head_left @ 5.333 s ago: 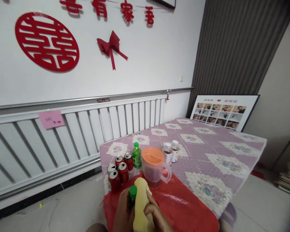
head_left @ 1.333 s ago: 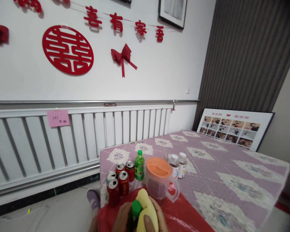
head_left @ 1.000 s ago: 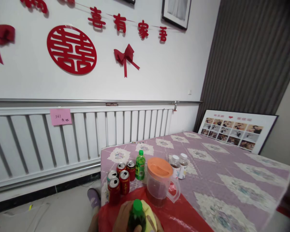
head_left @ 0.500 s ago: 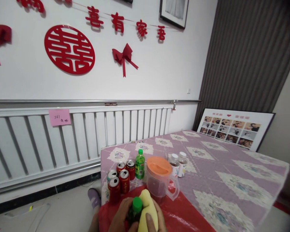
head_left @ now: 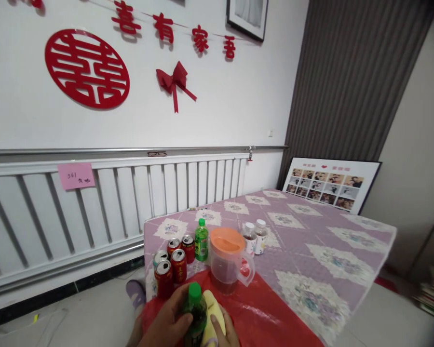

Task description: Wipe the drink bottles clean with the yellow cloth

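Note:
My left hand [head_left: 171,315] is wrapped round a dark green bottle [head_left: 197,311] with a bright green cap, upright at the bottom of the view. Pressed to the bottle's right side is a folded yellow cloth [head_left: 212,318], gripped by my right hand [head_left: 228,327] with the thumb lying over it. The bottle's lower end is cut off by the frame. Just beyond my hands stands a clear plastic pitcher [head_left: 224,267] with an orange lid. To its left are several opened drink cans [head_left: 179,265], mostly red, and a second green bottle [head_left: 201,241].
Two small white-capped bottles [head_left: 260,238] stand behind the pitcher. A red sheet [head_left: 264,313] covers the near part of the purple patterned tablecloth [head_left: 296,246]. A white radiator [head_left: 130,197] runs along the wall at left. A photo board [head_left: 332,185] leans at the far right.
The view has swung to the right. The bottle shows more of its body above my fingers, and the yellow cloth sits lower along its side. Both hands keep their hold.

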Available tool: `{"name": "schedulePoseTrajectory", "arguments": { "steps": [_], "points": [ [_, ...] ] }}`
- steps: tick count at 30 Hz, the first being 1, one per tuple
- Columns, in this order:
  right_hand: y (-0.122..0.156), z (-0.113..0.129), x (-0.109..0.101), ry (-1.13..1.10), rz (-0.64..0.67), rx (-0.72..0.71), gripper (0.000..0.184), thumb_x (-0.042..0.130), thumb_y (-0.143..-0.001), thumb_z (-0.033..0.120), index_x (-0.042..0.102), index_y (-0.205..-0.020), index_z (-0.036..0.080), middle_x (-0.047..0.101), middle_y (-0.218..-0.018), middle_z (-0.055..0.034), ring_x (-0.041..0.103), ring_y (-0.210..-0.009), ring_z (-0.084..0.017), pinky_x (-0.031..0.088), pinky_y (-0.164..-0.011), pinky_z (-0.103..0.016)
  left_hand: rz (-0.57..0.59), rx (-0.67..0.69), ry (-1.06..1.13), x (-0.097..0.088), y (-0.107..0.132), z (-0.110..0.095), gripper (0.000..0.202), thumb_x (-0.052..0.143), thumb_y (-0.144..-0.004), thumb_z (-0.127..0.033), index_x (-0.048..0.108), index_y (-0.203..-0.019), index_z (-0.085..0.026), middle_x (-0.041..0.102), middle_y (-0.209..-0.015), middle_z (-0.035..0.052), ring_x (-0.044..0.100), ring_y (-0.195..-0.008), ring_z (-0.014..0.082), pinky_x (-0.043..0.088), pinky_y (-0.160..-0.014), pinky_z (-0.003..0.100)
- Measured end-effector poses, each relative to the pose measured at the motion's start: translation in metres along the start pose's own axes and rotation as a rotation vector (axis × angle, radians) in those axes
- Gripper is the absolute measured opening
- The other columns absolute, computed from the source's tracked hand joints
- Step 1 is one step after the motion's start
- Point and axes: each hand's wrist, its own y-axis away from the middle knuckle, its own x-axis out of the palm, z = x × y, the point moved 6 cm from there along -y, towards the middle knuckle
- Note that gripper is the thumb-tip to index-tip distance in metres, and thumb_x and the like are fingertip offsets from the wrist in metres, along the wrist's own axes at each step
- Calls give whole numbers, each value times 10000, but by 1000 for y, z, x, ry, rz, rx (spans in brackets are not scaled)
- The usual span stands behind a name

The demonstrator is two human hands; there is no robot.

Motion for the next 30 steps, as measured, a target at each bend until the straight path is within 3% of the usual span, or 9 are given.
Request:
{"name": "schedulePoseTrajectory", "arguments": {
  "steps": [6, 9, 14, 19, 22, 26, 30],
  "points": [
    [1, -3, 8, -37, -40, 27, 720, 687, -622, 760, 707, -1110, 231, 720, -1250, -118, 631, -1221, -351, 484, -1065, -410, -335, 38, -344, 1, 8, 6, 559, 670, -790, -349, 600, -1321, -192, 617, -1400, 127, 535, -1348, 304, 438, -1147, 454],
    [13, 7, 10, -72, -76, -29, 733, 641, -694, 738, 660, -1211, 219, 709, -1274, -121, 652, -1185, -316, 514, -1013, -374, -390, 10, -432, 2, 8, 4, 500, 647, -791, -311, 632, -1269, -163, 634, -1308, 132, 582, -1273, 292, 460, -1119, 471],
    [27, 54, 12, -97, 7, -109, 652, 643, -797, 588, 591, -1350, 246, 645, -1394, -90, 609, -1257, -285, 481, -1068, -355, -292, -4, -340, 7, 5, -11, 486, 634, -764, -225, 624, -1246, -162, 654, -1296, 123, 596, -1256, 262, 463, -1117, 417],
    [11, 90, 18, -77, 182, -62, 607, 650, -821, 424, 562, -1393, 240, 597, -1452, -76, 558, -1314, -252, 414, -1127, -350, -217, -53, -159, 12, 3, -24, 521, 610, -741, -179, 538, -1256, -181, 695, -1277, 110, 669, -1150, 238, 526, -1019, 363],
    [1, 86, 23, -208, 246, 3, 535, 671, -791, 414, 635, -1285, 212, 670, -1354, -94, 634, -1205, -263, 471, -1060, -374, -170, -66, -140, 11, 4, -26, 472, 617, -749, -205, 542, -1216, -203, 728, -1202, 83, 687, -1091, 231, 534, -972, 344],
    [2, 68, 30, -336, 300, 125, 435, 710, -715, 387, 714, -1104, 192, 773, -1130, -91, 710, -991, -275, 534, -931, -410, -71, -45, -59, 9, 4, -22, 470, 623, -788, -253, 533, -1250, -231, 710, -1238, 63, 659, -1150, 237, 512, -991, 332],
    [6, 55, 26, -306, 295, 176, 429, 731, -665, 391, 740, -1050, 201, 782, -1100, -89, 703, -1009, -299, 531, -926, -434, -27, -59, -34, 7, 4, -14, 487, 633, -807, -285, 526, -1281, -252, 694, -1275, 53, 633, -1199, 249, 487, -1029, 345]
  ]
}}
